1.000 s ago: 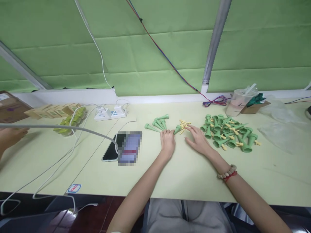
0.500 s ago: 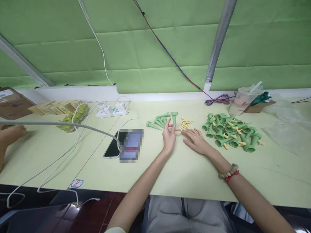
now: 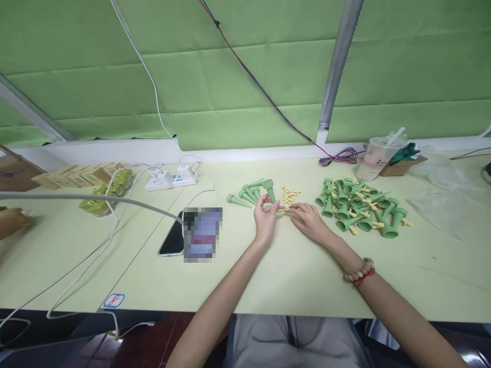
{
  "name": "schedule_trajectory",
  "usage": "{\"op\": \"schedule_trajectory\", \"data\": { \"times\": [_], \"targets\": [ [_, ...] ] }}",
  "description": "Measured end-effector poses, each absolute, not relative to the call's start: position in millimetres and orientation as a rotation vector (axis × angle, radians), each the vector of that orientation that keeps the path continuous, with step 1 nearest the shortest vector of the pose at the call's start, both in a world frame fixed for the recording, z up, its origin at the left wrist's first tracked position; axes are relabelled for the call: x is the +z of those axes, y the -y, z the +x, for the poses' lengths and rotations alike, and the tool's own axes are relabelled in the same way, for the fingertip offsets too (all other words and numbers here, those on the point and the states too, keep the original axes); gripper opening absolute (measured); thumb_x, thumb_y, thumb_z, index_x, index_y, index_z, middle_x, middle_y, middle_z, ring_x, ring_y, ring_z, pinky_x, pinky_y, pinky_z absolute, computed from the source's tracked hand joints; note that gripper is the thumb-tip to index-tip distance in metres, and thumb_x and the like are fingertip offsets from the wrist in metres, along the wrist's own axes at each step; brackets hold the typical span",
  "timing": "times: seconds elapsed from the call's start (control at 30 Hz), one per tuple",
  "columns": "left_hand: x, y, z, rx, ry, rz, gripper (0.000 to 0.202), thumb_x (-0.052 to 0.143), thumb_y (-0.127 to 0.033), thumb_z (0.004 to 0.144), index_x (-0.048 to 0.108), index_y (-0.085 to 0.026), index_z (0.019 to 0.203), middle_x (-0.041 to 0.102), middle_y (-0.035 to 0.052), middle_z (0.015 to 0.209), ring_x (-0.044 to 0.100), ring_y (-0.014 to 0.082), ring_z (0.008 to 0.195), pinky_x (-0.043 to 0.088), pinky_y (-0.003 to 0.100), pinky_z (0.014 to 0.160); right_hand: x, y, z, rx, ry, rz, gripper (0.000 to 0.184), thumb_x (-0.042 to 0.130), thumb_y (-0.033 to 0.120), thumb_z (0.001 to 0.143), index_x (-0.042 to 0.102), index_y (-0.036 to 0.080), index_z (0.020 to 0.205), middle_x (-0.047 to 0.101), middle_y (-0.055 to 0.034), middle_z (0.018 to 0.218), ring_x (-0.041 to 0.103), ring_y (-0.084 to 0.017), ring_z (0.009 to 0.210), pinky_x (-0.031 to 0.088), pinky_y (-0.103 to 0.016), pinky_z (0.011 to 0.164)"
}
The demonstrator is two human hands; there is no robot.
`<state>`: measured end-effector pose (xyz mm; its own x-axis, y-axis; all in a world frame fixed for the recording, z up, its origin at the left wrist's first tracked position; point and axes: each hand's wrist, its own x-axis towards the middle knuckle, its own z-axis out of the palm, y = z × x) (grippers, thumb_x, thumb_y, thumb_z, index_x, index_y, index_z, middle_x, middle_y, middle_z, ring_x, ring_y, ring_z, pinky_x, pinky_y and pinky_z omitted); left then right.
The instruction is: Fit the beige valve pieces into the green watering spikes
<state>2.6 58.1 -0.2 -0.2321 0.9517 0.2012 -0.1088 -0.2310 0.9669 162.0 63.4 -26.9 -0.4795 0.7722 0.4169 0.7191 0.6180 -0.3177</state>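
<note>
My left hand (image 3: 265, 217) is closed around the narrow part of a green plant watering spike (image 3: 269, 189), whose wide round end tilts up and away from me. Close to its fingertips is my right hand (image 3: 309, 220), thumb and fingers brought together on a small yellow valve piece (image 3: 282, 208) at the spike's narrow end. The fingers partly hide that joint. Just beyond the hands lies a little pile of yellow valve pieces (image 3: 290, 194). Several bare green spikes (image 3: 245, 193) lie left of it. At right is a heap of green spikes (image 3: 356, 204), many with yellow pieces fitted.
Two phones (image 3: 171, 240), one blurred, lie left with white cables across the table. A power strip (image 3: 172, 179), small boxes (image 3: 80, 176) and a yellow-green pack (image 3: 107, 194) stand farther back. A drink cup (image 3: 374, 161) and plastic bags (image 3: 441, 204) are right. Another person's hand (image 3: 13, 222) shows far left.
The held spike's wide end has tipped left and nearer to me. My hands stay close together, with the yellow piece now showing between them. The view has shifted slightly.
</note>
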Motion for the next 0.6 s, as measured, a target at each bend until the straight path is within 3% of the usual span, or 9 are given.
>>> {"op": "schedule_trajectory", "data": {
  "times": [0.13, 0.23, 0.43, 0.6],
  "targets": [
    [0.9, -62.5, -3.2, 1.686, -1.208, 1.127, 0.025, 0.059, -0.035, 0.076, 0.049, -0.017, 0.089, 0.055, 0.0047, 0.096, 0.066, 0.0121, 0.067, 0.049, 0.024, 0.065, -26.9, -61.6, 158.8, 0.141, 2.338, -1.176, 0.043, 0.039, 0.030, 0.090, 0.040, 0.025, 0.133, 0.045, -0.0079, 0.136, 0.040, -0.022, 0.123, 0.033, -0.042, 0.097],
    [1.3, -64.8, -6.8, 1.749, -1.230, 1.105, 0.023, 0.058, -0.033, 0.076, 0.049, -0.016, 0.089, 0.057, 0.0055, 0.096, 0.065, 0.0113, 0.067, 0.049, 0.024, 0.068, -27.6, -60.8, 156.4, 0.179, 2.393, -1.179, 0.043, 0.036, 0.034, 0.092, 0.039, 0.025, 0.134, 0.042, -0.0079, 0.139, 0.036, -0.022, 0.127, 0.031, -0.043, 0.099],
    [-0.6, -58.5, -1.3, 1.657, -1.264, 1.138, 0.043, 0.063, -0.033, 0.073, 0.043, -0.019, 0.108, 0.054, 0.0028, 0.094, 0.065, 0.0114, 0.065, 0.049, 0.023, 0.062, -24.0, -59.2, 153.5, 0.270, 2.339, -1.147, 0.040, 0.046, 0.034, 0.088, 0.046, 0.026, 0.127, 0.056, -0.0060, 0.122, 0.045, -0.022, 0.116, 0.034, -0.040, 0.095],
    [0.8, -53.8, 1.6, 1.591, -1.299, 1.194, 0.047, 0.063, -0.036, 0.072, 0.041, -0.020, 0.111, 0.054, 0.0026, 0.096, 0.063, 0.0096, 0.064, 0.049, 0.023, 0.063, -23.4, -59.3, 153.8, 0.263, 2.289, -1.141, 0.037, 0.052, 0.032, 0.085, 0.051, 0.026, 0.121, 0.060, -0.0056, 0.112, 0.049, -0.021, 0.108, 0.037, -0.038, 0.090]
  ]
}}
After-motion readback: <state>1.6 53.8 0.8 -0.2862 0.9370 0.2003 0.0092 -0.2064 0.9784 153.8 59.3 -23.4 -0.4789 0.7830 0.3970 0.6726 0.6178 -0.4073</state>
